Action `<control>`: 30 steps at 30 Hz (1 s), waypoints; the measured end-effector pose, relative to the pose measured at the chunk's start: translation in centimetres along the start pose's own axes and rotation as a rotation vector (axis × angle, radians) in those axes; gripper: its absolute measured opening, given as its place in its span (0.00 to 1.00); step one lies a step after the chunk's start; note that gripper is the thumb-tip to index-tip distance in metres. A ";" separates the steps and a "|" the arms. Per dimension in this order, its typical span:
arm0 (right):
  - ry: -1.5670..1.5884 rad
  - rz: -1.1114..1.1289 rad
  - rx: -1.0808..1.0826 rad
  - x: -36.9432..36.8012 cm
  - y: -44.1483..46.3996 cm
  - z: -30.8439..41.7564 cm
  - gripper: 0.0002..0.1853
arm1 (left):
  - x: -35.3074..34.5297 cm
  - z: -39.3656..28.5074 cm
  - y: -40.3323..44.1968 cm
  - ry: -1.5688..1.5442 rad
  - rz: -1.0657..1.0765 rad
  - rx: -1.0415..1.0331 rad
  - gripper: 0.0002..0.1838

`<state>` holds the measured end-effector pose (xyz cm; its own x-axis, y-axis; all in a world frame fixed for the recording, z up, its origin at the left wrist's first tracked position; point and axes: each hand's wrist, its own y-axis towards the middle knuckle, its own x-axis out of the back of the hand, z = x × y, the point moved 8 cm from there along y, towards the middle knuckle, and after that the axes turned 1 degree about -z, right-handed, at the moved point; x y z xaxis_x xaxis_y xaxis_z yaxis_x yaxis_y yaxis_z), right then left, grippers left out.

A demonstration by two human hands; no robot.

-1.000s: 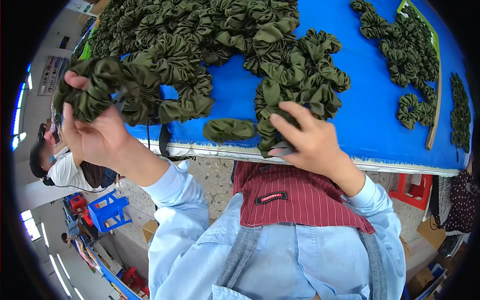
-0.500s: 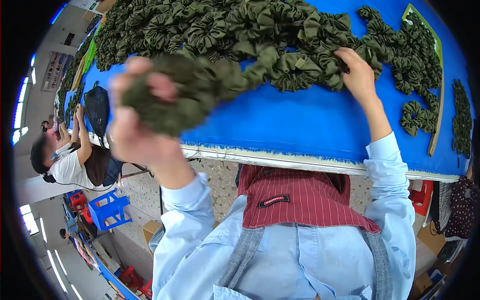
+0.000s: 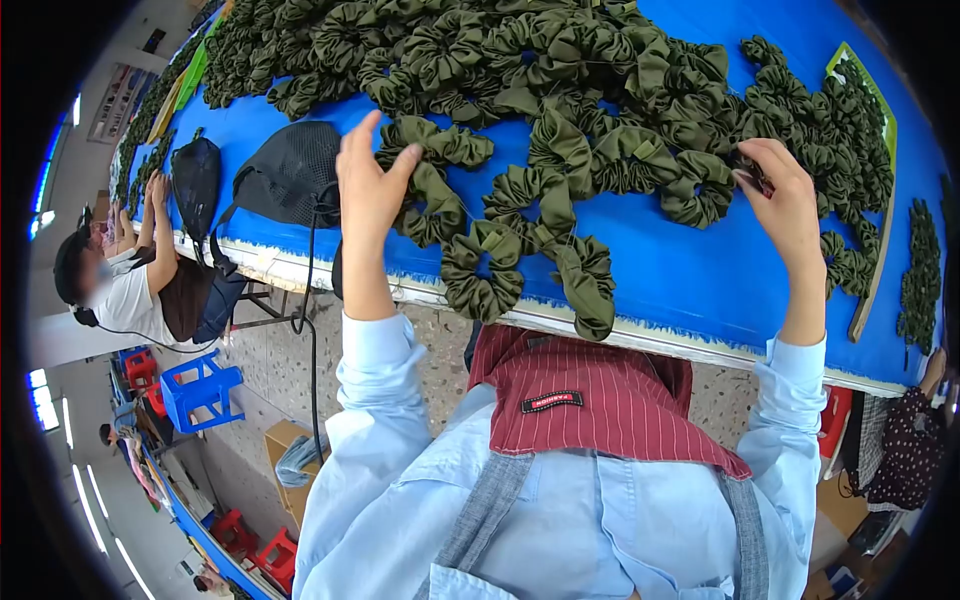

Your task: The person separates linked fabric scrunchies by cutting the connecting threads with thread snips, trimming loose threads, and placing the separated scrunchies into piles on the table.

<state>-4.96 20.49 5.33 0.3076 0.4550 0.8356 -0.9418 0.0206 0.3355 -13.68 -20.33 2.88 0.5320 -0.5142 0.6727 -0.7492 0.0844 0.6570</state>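
Green ruffled fabric rings (image 3: 480, 277), strung in chains, lie on the blue table (image 3: 690, 285); two of them hang at its front edge. My left hand (image 3: 372, 185) is raised at the left end of this near group, thumb and fingers apart and nothing held. My right hand (image 3: 785, 190) is at the right end, near a ring (image 3: 697, 190), with thumb and forefinger pinched on a small dark metallic item that I cannot make out clearly. Behind both hands a large heap of the same rings (image 3: 440, 50) covers the back of the table.
A black mesh bag (image 3: 290, 175) with a hanging cord stands left of my left hand, beside another dark bag (image 3: 195, 180). A wooden strip (image 3: 875, 270) lies at the right. A person in white (image 3: 135, 285) sits at the left; a blue stool (image 3: 200, 390) is on the floor.
My left hand has let go of the bunch of rings, which now lies spread along the table's front. My right hand has moved right and is off the rings it touched.
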 end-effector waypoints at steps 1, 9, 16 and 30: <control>0.085 -0.016 0.045 -0.1 -0.2 1.4 0.18 | 0.0 0.2 0.1 -0.002 -0.001 -0.003 0.19; -0.130 0.103 0.124 -8.3 -0.8 5.2 0.28 | 0.4 3.0 -0.1 -0.531 0.254 0.594 0.19; 0.496 -0.302 -0.363 -0.1 2.5 -4.9 0.17 | 12.7 4.3 4.6 -0.828 -0.432 0.440 0.16; 0.039 -0.138 -0.463 -9.7 3.5 -3.6 0.36 | -1.1 -6.7 1.7 -0.863 0.346 0.481 0.29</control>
<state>-11.75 19.34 -3.12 0.4369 0.4527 0.7773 -0.8565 0.4733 0.2058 -12.88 -13.90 5.49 -0.0617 -0.9774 0.2024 -0.9854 0.0919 0.1433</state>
